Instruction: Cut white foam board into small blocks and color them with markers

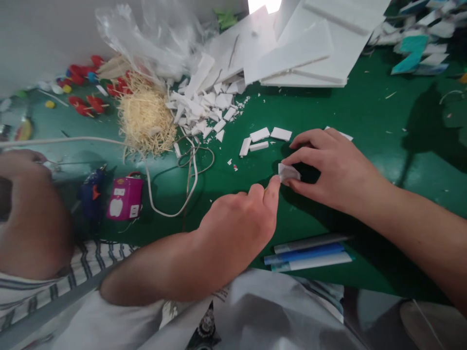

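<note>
A glossy green bench (372, 112) is being lit from the top, where a bright patch is showing beside a grey wall (44, 29). The far side is being covered by white sheets (302, 58), white scraps (204, 109), a clear plastic bag (153, 39) and a straw-coloured heap (146, 119). Four white strips (260, 134) are being lit just beyond the hands, and three pens (308, 253) are being seen side by side near the front edge. A white cable (193, 180) is being seen in a loop left of centre.

The right hand (328, 167) is being reached in from the right, palm side turned inward, its grip being kept narrow around a small white piece (288, 173) between thumb and fingers. The left hand (242, 218) is being held back upward, its fingers being curled closed and its index finger being pressed toward the piece's near left corner; whether anything is being gripped inside cannot be told. At far left, a co-worker's arm (36, 214) is being held over striped cloth (98, 257).

A magenta box (126, 198) is being marked by a white apple shape and pale labels, their writing being too small to read. On the wearer's white shirt (255, 306), a dark print and small lettering are being shown, also unreadable.
</note>
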Tool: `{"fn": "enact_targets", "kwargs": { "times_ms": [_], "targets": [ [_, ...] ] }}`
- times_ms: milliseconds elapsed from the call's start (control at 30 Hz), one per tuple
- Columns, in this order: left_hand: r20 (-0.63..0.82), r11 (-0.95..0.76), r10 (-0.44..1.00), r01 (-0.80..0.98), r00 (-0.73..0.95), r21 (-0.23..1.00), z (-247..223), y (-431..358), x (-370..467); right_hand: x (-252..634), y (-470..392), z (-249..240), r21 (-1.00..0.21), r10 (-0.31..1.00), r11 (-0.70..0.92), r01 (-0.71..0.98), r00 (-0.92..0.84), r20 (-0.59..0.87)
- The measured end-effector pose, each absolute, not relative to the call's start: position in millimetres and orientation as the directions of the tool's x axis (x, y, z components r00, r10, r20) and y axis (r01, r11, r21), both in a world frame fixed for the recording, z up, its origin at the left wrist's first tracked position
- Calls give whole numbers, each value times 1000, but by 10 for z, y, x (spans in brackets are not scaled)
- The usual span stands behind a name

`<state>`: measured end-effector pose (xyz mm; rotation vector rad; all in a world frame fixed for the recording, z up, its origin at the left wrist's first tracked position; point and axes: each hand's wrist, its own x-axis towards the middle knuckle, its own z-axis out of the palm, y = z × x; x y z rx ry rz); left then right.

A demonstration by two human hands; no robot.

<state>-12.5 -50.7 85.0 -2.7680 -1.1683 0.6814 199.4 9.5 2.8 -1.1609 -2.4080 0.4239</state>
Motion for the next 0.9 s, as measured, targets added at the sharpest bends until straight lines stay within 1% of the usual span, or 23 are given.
{"fn": "enact_targets", "kwargs": {
  "times_ms": [233, 300, 367, 433, 500, 533, 633, 767, 833, 900],
  "targets": [
    [-455, -744, 653, 624, 606, -237, 915, -510, -132, 2002, 83, 20, -437, 798, 598, 672, -551, 243],
    [-457, -758, 640, 606, 618, -241, 905, -531, -152, 2004, 80, 22, -433, 799, 596, 676, -550, 241],
    [-413, -759, 646, 599, 643, -255, 876, -570, -187, 2007, 79, 21, -426, 793, 605, 673, -556, 249],
    [-307, -752, 660, 601, 686, -271, 843, -621, -233, 2008, 80, 18, -414, 789, 611, 675, -558, 256],
    [-190, -747, 661, 611, 726, -263, 825, -672, -277, 2010, 78, 19, -404, 788, 613, 679, -560, 254],
    [-154, -746, 660, 616, 735, -252, 824, -692, -296, 2011, 74, 24, -402, 788, 613, 681, -562, 250],
    [-136, -748, 658, 623, 740, -228, 836, -723, -322, 2021, 49, 60, -414, 798, 600, 684, -546, 254],
    [-123, -719, 691, 660, 712, -217, 829, -720, -305, 2038, 10, 120, -436, 850, 526, 730, -442, 285],
    [-141, -707, 707, 684, 693, -180, 816, -709, -297, 2038, 5, 127, -435, 862, 507, 745, -420, 285],
    [-175, -701, 712, 703, 680, -118, 804, -676, -307, 2028, 6, 122, -448, 857, 515, 731, -433, 279]
  ]
}}
